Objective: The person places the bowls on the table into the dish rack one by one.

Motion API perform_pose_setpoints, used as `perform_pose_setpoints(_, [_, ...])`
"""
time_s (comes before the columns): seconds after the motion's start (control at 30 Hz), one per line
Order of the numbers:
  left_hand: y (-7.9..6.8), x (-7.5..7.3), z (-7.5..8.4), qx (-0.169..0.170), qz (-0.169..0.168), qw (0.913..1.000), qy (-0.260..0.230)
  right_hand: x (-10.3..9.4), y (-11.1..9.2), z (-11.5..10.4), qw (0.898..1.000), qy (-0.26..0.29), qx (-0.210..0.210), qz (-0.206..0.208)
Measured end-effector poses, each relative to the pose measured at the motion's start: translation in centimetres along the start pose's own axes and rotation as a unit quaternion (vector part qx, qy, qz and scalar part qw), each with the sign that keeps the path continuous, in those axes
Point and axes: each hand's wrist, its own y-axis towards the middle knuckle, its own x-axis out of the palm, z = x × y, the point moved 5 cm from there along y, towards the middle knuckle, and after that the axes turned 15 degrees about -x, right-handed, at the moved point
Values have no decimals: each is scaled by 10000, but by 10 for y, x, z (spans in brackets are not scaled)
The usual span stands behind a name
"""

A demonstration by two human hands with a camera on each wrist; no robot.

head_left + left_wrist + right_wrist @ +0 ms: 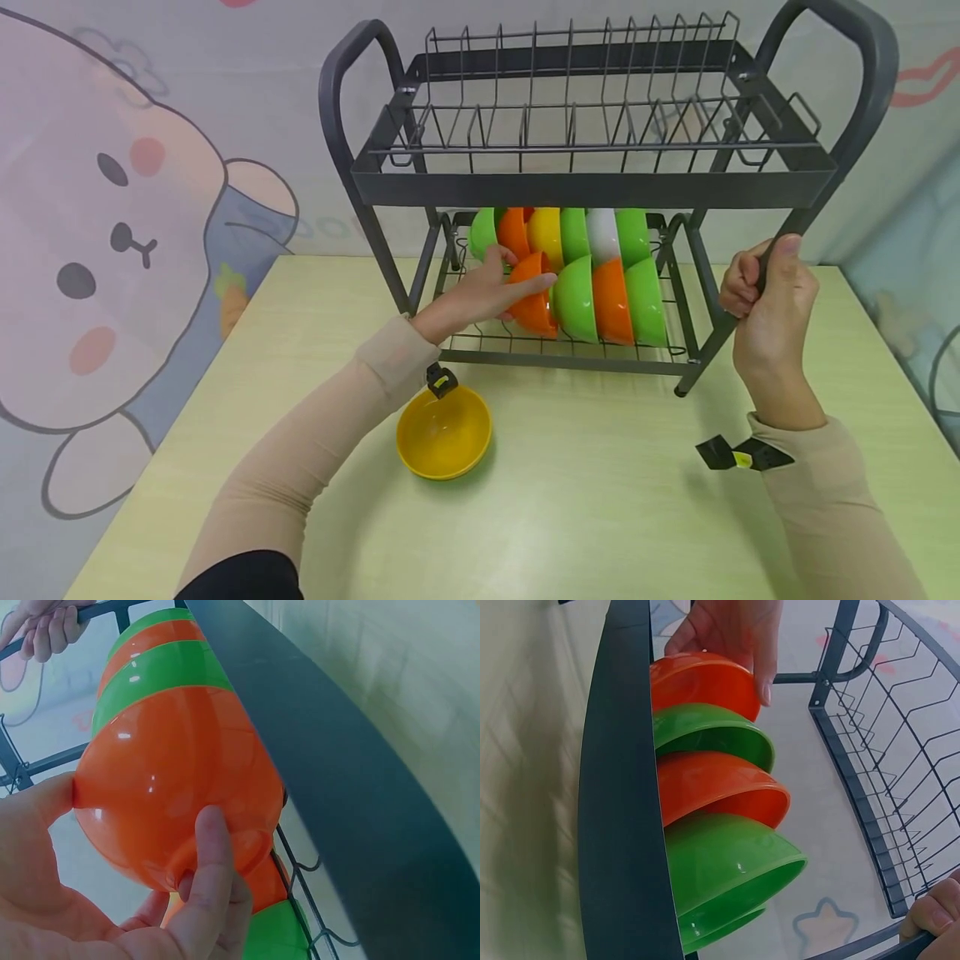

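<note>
At the left end of the front row on the rack's lower tier, an orange bowl (531,308) stands on its side. My left hand (483,292) holds this bowl, thumb at its rim and fingers against its base, as the left wrist view shows. Beside it in the row are a green bowl (575,302), another orange bowl (612,304) and a further green bowl (646,304). My right hand (776,321) grips the right front post of the dark dish rack (592,190), its fingers wrapped around the bar.
Behind the front row stands a row of several bowls, including a yellow bowl (545,235) and a white bowl (603,236). A separate yellow bowl (444,433) sits upright on the table (585,500) before the rack. The upper wire tier (570,150) overhangs the bowls.
</note>
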Motion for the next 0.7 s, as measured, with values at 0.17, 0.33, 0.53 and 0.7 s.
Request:
perform_pose_setpoints(0.17, [1,2,2,34,27,9997,234,1,1,-1,10000,9,-44,-11])
perform_pose_setpoints(0.33, [2,6,5,102,-32,9997,241,1,1,-1,10000,20,-85,-28])
perform_pose_setpoints(0.53, [4,9,7,128,-60,9998,150,1,0,0,9999,35,-63,-76])
perform_pose_setpoints(0.7, [4,10,7,63,-74,9996,266,1,0,-1,9999,7,-84,-128])
